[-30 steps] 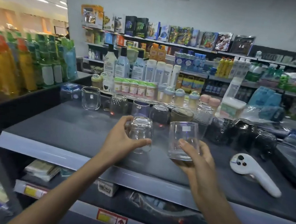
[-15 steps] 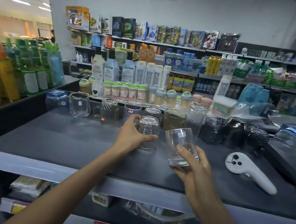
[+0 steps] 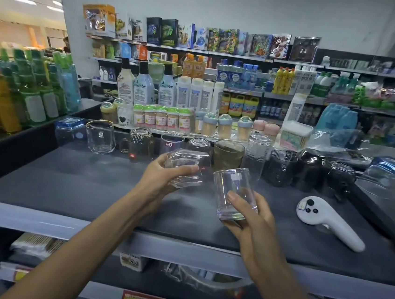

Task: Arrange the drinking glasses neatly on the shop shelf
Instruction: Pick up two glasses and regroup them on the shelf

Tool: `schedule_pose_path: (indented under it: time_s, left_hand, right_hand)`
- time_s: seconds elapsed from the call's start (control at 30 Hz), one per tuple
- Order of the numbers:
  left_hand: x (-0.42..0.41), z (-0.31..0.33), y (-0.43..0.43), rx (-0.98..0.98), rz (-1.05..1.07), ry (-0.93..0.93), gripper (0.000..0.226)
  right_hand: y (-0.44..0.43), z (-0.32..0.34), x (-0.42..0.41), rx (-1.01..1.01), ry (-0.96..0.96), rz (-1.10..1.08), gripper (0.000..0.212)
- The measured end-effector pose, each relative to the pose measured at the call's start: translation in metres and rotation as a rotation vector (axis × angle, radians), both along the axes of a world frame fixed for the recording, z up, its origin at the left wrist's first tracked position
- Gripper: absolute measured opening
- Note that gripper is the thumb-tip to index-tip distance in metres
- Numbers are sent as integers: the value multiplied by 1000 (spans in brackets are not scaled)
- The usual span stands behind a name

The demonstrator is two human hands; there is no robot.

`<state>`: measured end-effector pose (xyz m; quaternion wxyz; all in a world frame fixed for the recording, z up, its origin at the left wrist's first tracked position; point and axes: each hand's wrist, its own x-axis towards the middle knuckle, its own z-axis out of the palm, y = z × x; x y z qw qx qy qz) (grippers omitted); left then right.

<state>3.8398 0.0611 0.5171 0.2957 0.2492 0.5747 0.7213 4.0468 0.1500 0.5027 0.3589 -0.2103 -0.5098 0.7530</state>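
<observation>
My left hand (image 3: 161,178) grips a clear ribbed glass (image 3: 186,168), held above the dark shelf top (image 3: 78,185) in front of the back row. My right hand (image 3: 250,218) holds a plain clear tumbler (image 3: 234,194) tilted slightly left, lifted off the shelf. Along the back edge stands a row of glasses: a gold-rimmed glass (image 3: 100,136), a patterned mug (image 3: 141,144), a brownish glass (image 3: 227,155), a tall textured glass (image 3: 257,153) and dark glasses (image 3: 309,169) to the right.
A white handheld controller (image 3: 325,220) lies on the shelf at the right. A small blue-lidded clear box (image 3: 68,129) sits at the left end of the row. Bottles (image 3: 26,97) line a side shelf on the left. Jars and bottles (image 3: 163,119) stand behind the glasses.
My left hand has lifted the ribbed glass and carried it a little toward the back row. The tumbler in my right hand has tilted left. The camera has shifted.
</observation>
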Motion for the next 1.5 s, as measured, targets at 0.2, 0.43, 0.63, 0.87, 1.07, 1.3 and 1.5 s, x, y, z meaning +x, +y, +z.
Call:
schedule_pose_path:
  time_s: [0.2,0.43,0.63,0.87,1.07,1.3,1.5]
  left_hand:
    - [-9,-8,-4,6,43,68,103]
    - [3,-3,-5,77,-67,-77,96]
    - [-2,-12,10,-16,116,40,116]
    - [-1,-13,23,-106,157,245,112]
    - [5,-20,32,-264,156,361,126]
    - [2,-22,34,-352,171,438,109]
    - [-11,-15,16,-411,67,457,148]
  right_hand:
    - [-2,2,3,-25,-5,2,51]
    - [-2,2,4,-27,-26,11,60]
    - [-2,1,4,1,-35,22,68]
    - [-1,0,3,11,-28,29,64]
    - [0,1,2,31,-23,43,61]
    - [-1,2,-3,77,-18,38,60]
    - [-15,7,-12,129,-75,-4,67]
